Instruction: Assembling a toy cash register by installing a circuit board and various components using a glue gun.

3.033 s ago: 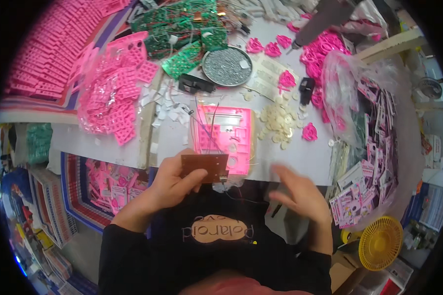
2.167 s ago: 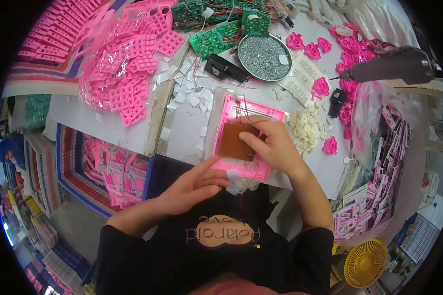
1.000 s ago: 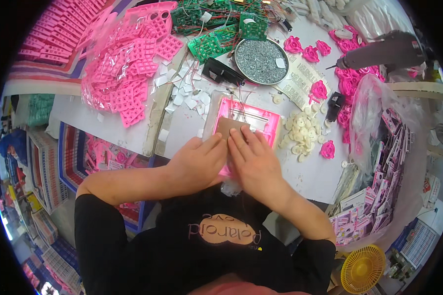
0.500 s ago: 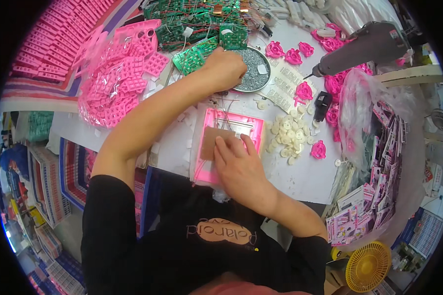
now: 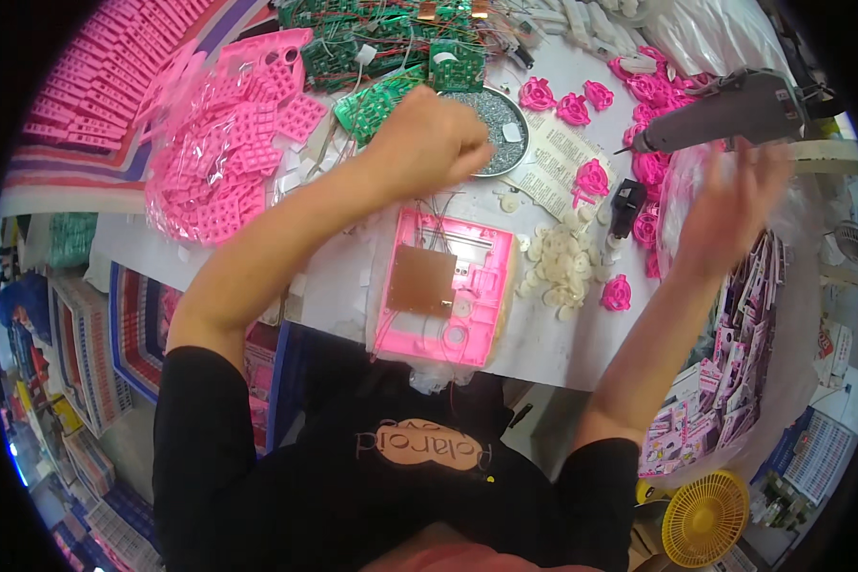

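Observation:
My left hand is closed in front of the round tin of small silvery screws. Whatever its fingers pinch is too small or hidden to tell. My right hand is raised at the right, blurred, with its fingers apart and pointing up. Just beyond its fingertips is a dark grey electric screwdriver, its bit pointing left. A pink plastic casing lies before me on the table, untouched. Inside it rests a brown circuit board, with thin wires at the casing's top and left side.
Green circuit boards with wires are heaped at the back. To the left lies a bag of pink keypad pieces. White discs, pink parts and a small black part lie right of the casing. A bag of printed cards stands far right.
My right hand has left the board in the casing and moved up and right toward the screwdriver. My left hand has shifted slightly back from the tin.

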The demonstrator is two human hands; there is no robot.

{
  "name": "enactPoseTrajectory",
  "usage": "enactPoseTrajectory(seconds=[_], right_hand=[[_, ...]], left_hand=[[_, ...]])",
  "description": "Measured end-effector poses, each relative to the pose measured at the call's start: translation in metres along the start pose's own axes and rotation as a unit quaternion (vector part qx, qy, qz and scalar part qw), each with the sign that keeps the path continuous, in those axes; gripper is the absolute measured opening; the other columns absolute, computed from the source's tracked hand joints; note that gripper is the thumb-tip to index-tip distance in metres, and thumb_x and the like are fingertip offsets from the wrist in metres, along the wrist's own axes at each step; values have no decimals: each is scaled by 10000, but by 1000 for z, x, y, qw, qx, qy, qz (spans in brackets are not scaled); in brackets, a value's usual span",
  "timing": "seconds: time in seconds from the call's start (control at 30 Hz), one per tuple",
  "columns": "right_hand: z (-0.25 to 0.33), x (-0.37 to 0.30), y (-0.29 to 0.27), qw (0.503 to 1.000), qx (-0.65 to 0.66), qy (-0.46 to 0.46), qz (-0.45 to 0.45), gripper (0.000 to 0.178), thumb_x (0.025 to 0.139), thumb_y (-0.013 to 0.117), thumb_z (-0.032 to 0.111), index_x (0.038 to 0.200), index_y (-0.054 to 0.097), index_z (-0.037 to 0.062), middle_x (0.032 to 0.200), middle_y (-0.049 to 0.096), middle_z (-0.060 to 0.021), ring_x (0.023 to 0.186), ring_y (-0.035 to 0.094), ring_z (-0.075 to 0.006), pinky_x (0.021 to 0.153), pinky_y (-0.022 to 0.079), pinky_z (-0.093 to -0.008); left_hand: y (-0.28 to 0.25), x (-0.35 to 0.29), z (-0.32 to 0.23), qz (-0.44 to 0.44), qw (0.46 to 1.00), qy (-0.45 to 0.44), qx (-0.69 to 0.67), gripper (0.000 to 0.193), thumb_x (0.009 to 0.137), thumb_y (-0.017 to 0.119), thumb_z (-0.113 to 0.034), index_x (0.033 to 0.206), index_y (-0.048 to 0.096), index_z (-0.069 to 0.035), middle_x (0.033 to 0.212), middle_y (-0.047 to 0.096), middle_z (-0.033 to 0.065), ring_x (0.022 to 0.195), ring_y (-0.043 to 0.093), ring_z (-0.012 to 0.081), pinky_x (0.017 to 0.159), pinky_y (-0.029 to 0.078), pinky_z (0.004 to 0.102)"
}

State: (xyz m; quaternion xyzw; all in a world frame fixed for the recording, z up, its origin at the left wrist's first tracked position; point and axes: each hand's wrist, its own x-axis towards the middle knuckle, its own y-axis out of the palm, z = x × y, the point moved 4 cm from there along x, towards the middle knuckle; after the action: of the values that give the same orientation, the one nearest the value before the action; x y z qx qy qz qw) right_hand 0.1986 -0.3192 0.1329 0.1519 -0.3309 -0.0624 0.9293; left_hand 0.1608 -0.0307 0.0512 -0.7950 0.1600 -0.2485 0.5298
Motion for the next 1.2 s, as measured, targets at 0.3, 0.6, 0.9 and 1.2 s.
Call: enactPoseTrajectory(seconds=[0.3,0.6,0.9,1.2], right_hand=[[-6,-88,90,928,130,212,276,426,846,730,90,1213,529,13,786,660,-107,591,617,-179,547,501,-299],[38,-164,128,923,216,202,246,423,898,716,135,1191,419,71,671,530,-50,551,509,-175,534,463,-341],[31,-168,127,934,214,162,236,401,922,712,215,1183,431,96,584,495,-19,488,471,-157,435,388,-298],[14,-150,111,948,169,176,204,397,915,645,112,1251,436,86,642,480,-26,539,465,-153,494,407,-307]], left_hand=[[7,-125,-74,-94,977,-32,-188,120,846,728,-172,963,701,-162,852,661,-25,842,602,175,901,317,385],[13,-141,-83,-158,944,-59,-284,108,815,761,-172,911,716,-151,840,685,-16,827,631,176,910,349,412],[10,-138,-86,-261,949,-36,-171,119,754,756,-210,786,665,-139,791,669,48,817,646,189,891,379,454],[42,22,54,38,989,-122,77,141,811,686,-278,798,742,-149,859,692,56,908,650,259,902,397,485]])
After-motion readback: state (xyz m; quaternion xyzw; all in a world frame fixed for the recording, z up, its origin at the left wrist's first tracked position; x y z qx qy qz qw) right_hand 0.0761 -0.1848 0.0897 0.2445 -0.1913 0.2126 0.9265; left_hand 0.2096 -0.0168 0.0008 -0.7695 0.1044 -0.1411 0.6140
